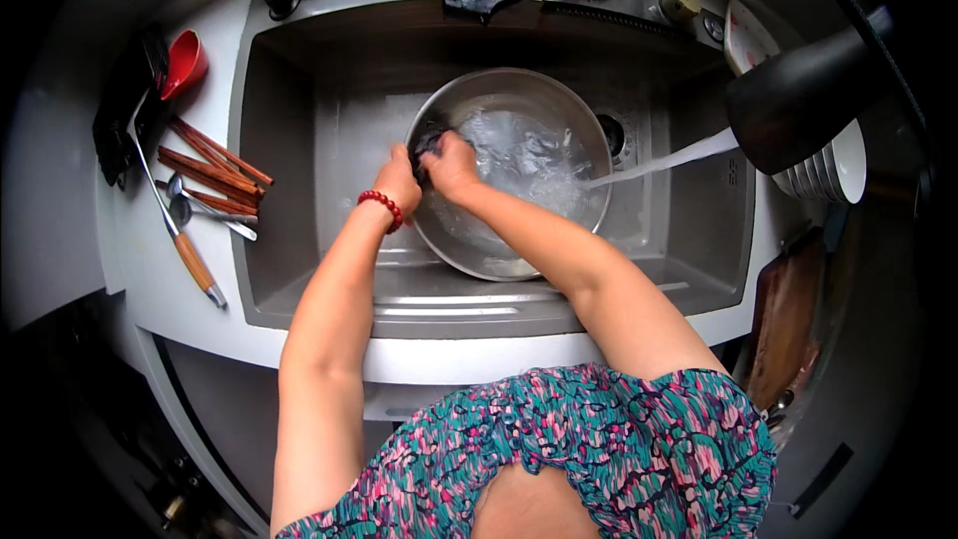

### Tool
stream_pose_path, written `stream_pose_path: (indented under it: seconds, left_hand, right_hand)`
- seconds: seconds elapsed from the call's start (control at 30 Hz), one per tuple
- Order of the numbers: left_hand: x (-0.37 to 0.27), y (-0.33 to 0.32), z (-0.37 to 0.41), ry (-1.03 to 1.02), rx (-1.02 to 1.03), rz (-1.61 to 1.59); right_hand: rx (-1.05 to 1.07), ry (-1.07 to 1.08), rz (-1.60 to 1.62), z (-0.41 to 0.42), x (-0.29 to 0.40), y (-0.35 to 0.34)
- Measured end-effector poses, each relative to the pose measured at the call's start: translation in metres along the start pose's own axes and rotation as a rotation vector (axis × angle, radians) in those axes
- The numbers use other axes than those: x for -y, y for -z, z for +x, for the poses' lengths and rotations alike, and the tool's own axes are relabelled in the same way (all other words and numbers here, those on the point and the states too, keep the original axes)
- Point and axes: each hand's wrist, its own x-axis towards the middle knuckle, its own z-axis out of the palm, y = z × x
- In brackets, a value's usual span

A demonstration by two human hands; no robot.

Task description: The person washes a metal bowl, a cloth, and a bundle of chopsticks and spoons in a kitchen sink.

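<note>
A round stainless steel basin (582,116) stands in the sink with moving water (516,150) inside it. My left hand (398,183), with a red bead bracelet (382,207) at the wrist, grips the basin's left rim. Inside that rim, my right hand (453,165) presses a dark, crumpled scrubber or cloth (428,141) against the wall. The fingers are blurred and partly hide the dark piece, so its exact kind is unclear. From the right, a black faucet (801,93) sends a stream of water (673,156) into the basin.
Around the basin lies the grey sink (359,112), its drain (612,136) at right. Wooden chopsticks (213,172), spoons (224,218), a wooden-handled utensil (194,262) and a red ladle or cup (184,64) lie left. Stacked bowls (849,161) and a cutting board (786,314) stand right.
</note>
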Motion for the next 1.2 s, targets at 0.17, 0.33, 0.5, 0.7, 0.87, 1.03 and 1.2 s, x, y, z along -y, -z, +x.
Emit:
stream_pose_path:
  seconds: [0.17,0.33,0.5,0.7,0.87,1.03,1.2]
  left_hand:
    - [-0.02,0.002,-0.012,0.035,0.124,-0.103]
    - [-0.019,-0.007,-0.011,0.023,0.171,-0.138]
    - [-0.026,-0.011,-0.014,0.028,0.164,-0.167]
    - [-0.024,-0.011,-0.015,0.092,0.146,-0.221]
    - [-0.025,-0.014,-0.012,0.083,0.119,-0.286]
    - [-0.026,-0.012,-0.011,0.021,0.168,-0.361]
    - [-0.03,-0.013,-0.016,0.021,0.152,-0.321]
  right_hand:
    - [-0.638,-0.027,0.109,0.064,-0.042,0.028]
    - [-0.989,-0.865,0.955,0.076,-0.031,0.071]
    - [-0.964,-0.841,1.097,0.091,0.001,0.065]
    - [-0.601,-0.396,0.713,0.07,0.007,0.02]
    - [-0.18,-0.169,0.238,0.035,-0.004,0.013]
    - [0.169,-0.18,0.138,0.007,-0.016,0.032]
    - [-0.576,-0.541,0.667,0.032,-0.026,0.051]
